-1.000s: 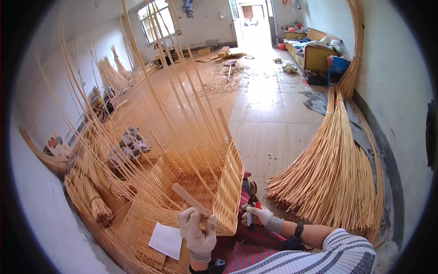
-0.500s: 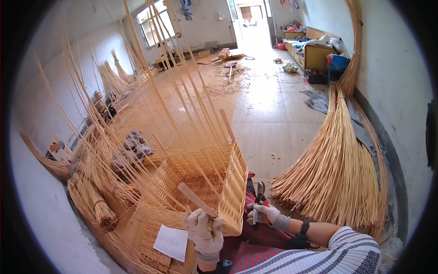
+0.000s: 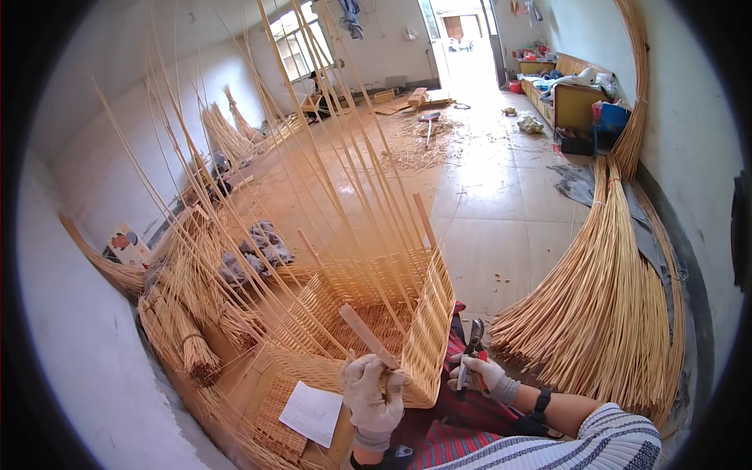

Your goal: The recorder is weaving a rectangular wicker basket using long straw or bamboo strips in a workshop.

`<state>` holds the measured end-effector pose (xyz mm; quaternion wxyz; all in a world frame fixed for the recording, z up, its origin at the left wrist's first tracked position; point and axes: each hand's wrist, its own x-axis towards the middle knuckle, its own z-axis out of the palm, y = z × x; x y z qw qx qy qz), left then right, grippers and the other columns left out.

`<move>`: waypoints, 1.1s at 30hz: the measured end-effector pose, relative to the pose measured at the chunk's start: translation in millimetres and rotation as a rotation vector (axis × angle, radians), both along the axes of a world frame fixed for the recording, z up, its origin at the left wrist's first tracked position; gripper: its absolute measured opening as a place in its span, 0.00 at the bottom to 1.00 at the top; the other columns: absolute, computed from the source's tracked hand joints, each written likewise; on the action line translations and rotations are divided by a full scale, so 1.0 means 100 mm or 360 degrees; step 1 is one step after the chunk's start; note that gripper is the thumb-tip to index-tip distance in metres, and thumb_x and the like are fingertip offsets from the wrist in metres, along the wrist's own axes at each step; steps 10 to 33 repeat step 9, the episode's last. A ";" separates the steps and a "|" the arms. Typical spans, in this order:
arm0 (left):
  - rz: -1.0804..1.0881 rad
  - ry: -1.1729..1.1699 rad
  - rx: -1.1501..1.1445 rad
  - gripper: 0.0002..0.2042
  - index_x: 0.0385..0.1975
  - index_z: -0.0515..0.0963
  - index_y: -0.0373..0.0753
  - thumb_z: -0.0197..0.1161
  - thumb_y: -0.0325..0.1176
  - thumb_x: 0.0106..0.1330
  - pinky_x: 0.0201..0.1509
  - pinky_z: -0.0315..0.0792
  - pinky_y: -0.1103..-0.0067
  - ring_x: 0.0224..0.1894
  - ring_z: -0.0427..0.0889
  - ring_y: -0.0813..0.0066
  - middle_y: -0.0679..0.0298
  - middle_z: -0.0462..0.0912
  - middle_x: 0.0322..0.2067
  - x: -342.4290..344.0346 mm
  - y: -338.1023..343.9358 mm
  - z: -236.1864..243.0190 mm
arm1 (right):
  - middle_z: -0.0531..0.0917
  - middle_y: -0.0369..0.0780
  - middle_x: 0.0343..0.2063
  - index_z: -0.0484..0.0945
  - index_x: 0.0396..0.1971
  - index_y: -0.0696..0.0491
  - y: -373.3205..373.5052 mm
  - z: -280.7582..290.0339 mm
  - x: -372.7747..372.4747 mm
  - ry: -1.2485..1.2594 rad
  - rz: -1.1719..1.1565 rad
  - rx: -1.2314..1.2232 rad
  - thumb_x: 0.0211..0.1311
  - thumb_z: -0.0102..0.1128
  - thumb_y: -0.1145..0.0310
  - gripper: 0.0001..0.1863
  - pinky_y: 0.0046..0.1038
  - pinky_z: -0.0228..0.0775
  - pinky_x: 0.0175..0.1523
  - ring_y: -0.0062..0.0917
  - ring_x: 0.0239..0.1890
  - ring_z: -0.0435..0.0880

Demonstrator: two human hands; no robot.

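Observation:
A half-woven wicker basket [image 3: 436, 325] stands tilted in front of me, with long upright canes [image 3: 337, 188] rising from its sides and flat wooden stakes at its corners. My left hand [image 3: 371, 395], in a pale glove, is closed on the near corner of the basket, just below a wooden stake [image 3: 364, 333]. To the right of the basket, my gloved right hand [image 3: 487, 377] is wrapped round a pair of pruning shears [image 3: 475, 337] with dark jaws and red on the handles. The jaws point up and away from me, apart from the weave.
A large bundle of canes [image 3: 595, 290] spreads over the floor at the right. Smaller bundles [image 3: 184, 345] lie at the left, near a white paper sheet [image 3: 311, 413] on a woven panel [image 3: 280, 427]. Farther off are a hammer-like tool [image 3: 429, 125] among scraps and a wooden bench [image 3: 576, 110].
The whole scene has shifted right and slightly down in the picture as my view turned. Both hands keep their holds on the basket corner and the pruning shears.

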<state>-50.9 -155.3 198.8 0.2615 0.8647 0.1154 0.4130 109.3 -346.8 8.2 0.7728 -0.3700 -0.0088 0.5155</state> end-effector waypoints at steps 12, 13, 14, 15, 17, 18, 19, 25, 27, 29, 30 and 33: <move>0.0026 -0.0006 -0.0010 0.12 0.43 0.83 0.39 0.75 0.30 0.61 0.66 0.69 0.61 0.48 0.80 0.58 0.58 0.83 0.41 -0.08 -0.02 0.05 | 0.83 0.50 0.40 0.67 0.63 0.56 0.05 -0.25 0.01 0.0106 0.0011 0.0144 0.75 0.54 0.56 0.26 0.56 0.73 0.61 0.42 0.46 0.85; 0.0026 -0.0006 -0.0010 0.12 0.43 0.83 0.39 0.75 0.30 0.61 0.66 0.69 0.61 0.48 0.80 0.58 0.58 0.83 0.41 -0.08 -0.02 0.05 | 0.83 0.50 0.40 0.67 0.63 0.56 0.05 -0.25 0.01 0.0106 0.0011 0.0144 0.75 0.54 0.56 0.26 0.56 0.73 0.61 0.42 0.46 0.85; 0.0026 -0.0006 -0.0010 0.12 0.43 0.83 0.39 0.75 0.30 0.61 0.66 0.69 0.61 0.48 0.80 0.58 0.58 0.83 0.41 -0.08 -0.02 0.05 | 0.83 0.50 0.40 0.67 0.63 0.56 0.05 -0.25 0.01 0.0106 0.0011 0.0144 0.75 0.54 0.56 0.26 0.56 0.73 0.61 0.42 0.46 0.85; 0.0026 -0.0006 -0.0010 0.12 0.43 0.83 0.39 0.75 0.30 0.61 0.66 0.69 0.61 0.48 0.80 0.58 0.58 0.83 0.41 -0.08 -0.02 0.05 | 0.83 0.50 0.40 0.67 0.63 0.56 0.05 -0.25 0.01 0.0106 0.0011 0.0144 0.75 0.54 0.56 0.26 0.56 0.73 0.61 0.42 0.46 0.85; 0.0026 -0.0006 -0.0010 0.12 0.43 0.83 0.39 0.75 0.30 0.61 0.66 0.69 0.61 0.48 0.80 0.58 0.58 0.83 0.41 -0.08 -0.02 0.05 | 0.83 0.50 0.40 0.67 0.63 0.56 0.05 -0.25 0.01 0.0106 0.0011 0.0144 0.75 0.54 0.56 0.26 0.56 0.73 0.61 0.42 0.46 0.85; 0.0026 -0.0006 -0.0010 0.12 0.43 0.83 0.39 0.75 0.30 0.61 0.66 0.69 0.61 0.48 0.80 0.58 0.58 0.83 0.41 -0.08 -0.02 0.05 | 0.83 0.50 0.40 0.67 0.63 0.56 0.05 -0.25 0.01 0.0106 0.0011 0.0144 0.75 0.54 0.56 0.26 0.56 0.73 0.61 0.42 0.46 0.85; 0.0026 -0.0006 -0.0010 0.12 0.43 0.83 0.39 0.75 0.30 0.61 0.66 0.69 0.61 0.48 0.80 0.58 0.58 0.83 0.41 -0.08 -0.02 0.05 | 0.83 0.50 0.40 0.67 0.63 0.56 0.05 -0.25 0.01 0.0106 0.0011 0.0144 0.75 0.54 0.56 0.26 0.56 0.73 0.61 0.42 0.46 0.85; 0.0026 -0.0006 -0.0010 0.12 0.43 0.83 0.39 0.75 0.30 0.61 0.66 0.69 0.61 0.48 0.80 0.58 0.58 0.83 0.41 -0.08 -0.02 0.05 | 0.83 0.50 0.40 0.67 0.63 0.56 0.05 -0.25 0.01 0.0106 0.0011 0.0144 0.75 0.54 0.56 0.26 0.56 0.73 0.61 0.42 0.46 0.85; 0.0026 -0.0006 -0.0010 0.12 0.43 0.83 0.39 0.75 0.30 0.61 0.66 0.69 0.61 0.48 0.80 0.58 0.58 0.83 0.41 -0.08 -0.02 0.05 | 0.83 0.50 0.40 0.67 0.63 0.56 0.05 -0.25 0.01 0.0106 0.0011 0.0144 0.75 0.54 0.56 0.26 0.56 0.73 0.61 0.42 0.46 0.85; 0.0026 -0.0006 -0.0010 0.12 0.43 0.83 0.39 0.75 0.30 0.61 0.66 0.69 0.61 0.48 0.80 0.58 0.58 0.83 0.41 -0.08 -0.02 0.05 | 0.83 0.50 0.40 0.67 0.63 0.56 0.05 -0.25 0.01 0.0106 0.0011 0.0144 0.75 0.54 0.56 0.26 0.56 0.73 0.61 0.42 0.46 0.85; 0.0026 -0.0006 -0.0010 0.12 0.43 0.83 0.39 0.75 0.30 0.61 0.66 0.69 0.61 0.48 0.80 0.58 0.58 0.83 0.41 -0.08 -0.02 0.05 | 0.83 0.50 0.40 0.67 0.63 0.56 0.05 -0.25 0.01 0.0106 0.0011 0.0144 0.75 0.54 0.56 0.26 0.56 0.73 0.61 0.42 0.46 0.85; 0.0026 -0.0006 -0.0010 0.12 0.43 0.83 0.39 0.75 0.30 0.61 0.66 0.69 0.61 0.48 0.80 0.58 0.58 0.83 0.41 -0.08 -0.02 0.05 | 0.83 0.50 0.40 0.67 0.63 0.56 0.05 -0.25 0.01 0.0106 0.0011 0.0144 0.75 0.54 0.56 0.26 0.56 0.73 0.61 0.42 0.46 0.85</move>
